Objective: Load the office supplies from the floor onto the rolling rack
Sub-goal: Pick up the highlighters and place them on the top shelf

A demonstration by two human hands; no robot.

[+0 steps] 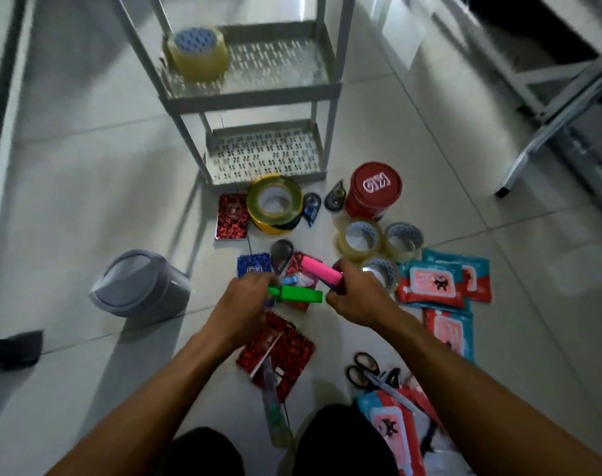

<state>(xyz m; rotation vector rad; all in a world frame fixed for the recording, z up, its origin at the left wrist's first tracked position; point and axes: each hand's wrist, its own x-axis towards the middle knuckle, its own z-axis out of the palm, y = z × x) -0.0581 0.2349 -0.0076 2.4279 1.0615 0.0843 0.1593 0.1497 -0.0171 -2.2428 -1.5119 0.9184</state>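
Left hand (248,297) was curled round a green highlighter (297,294) and right hand (356,293) gripped a pink highlighter (321,272), both just above the pile of supplies on the floor, in front of the rolling rack (248,94). The rack carried only one roll of clear tape (197,53) on its upper shelf (275,63). Best move, I'd judge: lift both clear of the notebooks (277,355), lay them flat beside the tape so they don't roll.
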